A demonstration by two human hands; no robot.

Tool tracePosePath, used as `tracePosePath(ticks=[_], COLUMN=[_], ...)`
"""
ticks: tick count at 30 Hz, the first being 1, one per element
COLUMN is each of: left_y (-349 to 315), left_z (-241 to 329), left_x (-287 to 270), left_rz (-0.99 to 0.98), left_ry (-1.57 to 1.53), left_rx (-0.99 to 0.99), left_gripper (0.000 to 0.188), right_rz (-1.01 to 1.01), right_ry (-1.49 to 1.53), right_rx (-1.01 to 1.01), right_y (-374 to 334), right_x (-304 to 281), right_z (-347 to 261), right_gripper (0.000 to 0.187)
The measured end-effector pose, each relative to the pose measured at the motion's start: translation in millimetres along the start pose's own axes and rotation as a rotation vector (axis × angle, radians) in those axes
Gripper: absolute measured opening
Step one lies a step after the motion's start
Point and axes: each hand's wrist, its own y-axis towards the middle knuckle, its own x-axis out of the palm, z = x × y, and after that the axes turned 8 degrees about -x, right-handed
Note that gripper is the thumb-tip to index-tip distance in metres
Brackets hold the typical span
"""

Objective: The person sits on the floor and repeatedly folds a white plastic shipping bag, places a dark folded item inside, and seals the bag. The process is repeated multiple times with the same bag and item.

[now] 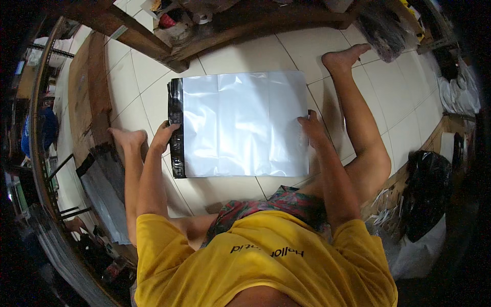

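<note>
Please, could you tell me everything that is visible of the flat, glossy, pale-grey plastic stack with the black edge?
The flat, glossy, pale-grey plastic stack is rectangular, wider across than deep, with light reflections and faint crease lines. Along its left side runs a crinkled, shiny black plastic strip, its edge uneven, suggesting several layers. It lies flat above or on the cream tiled floor. The left hand holds the black side, thumb on top; the right hand holds the opposite side.

Bags (pixel 245 125): we have them on the floor (pixel 286 51) before us, between our legs (pixel 355 110).
Left edge (pixel 176 102): our left grip (pixel 164 135).
Right edge (pixel 307 89): our right grip (pixel 312 129).
Beyond the bags: a beam (pixel 261 21).
Right of our right knee (pixel 376 158): a sack (pixel 427 194).
</note>
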Motion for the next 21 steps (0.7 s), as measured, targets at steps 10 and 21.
tracePosePath(ticks=[10, 21], left_y=[-0.1, -84.5], left_z=[-16.2, -38.3], left_x=[15.9, 49.2], left_rz=[0.174, 0.306], left_ry=[-0.001, -0.329], left_rx=[0.074, 0.026], left_gripper=[0.034, 0.027], right_rz=[0.025, -0.11], right_ry=[-0.26, -0.104], right_rx=[-0.18, -0.317], right_y=[-14.8, 25.5], right_x=[2.8, -16.8], right_z=[-37.9, -118.3], right_gripper=[0.048, 0.04])
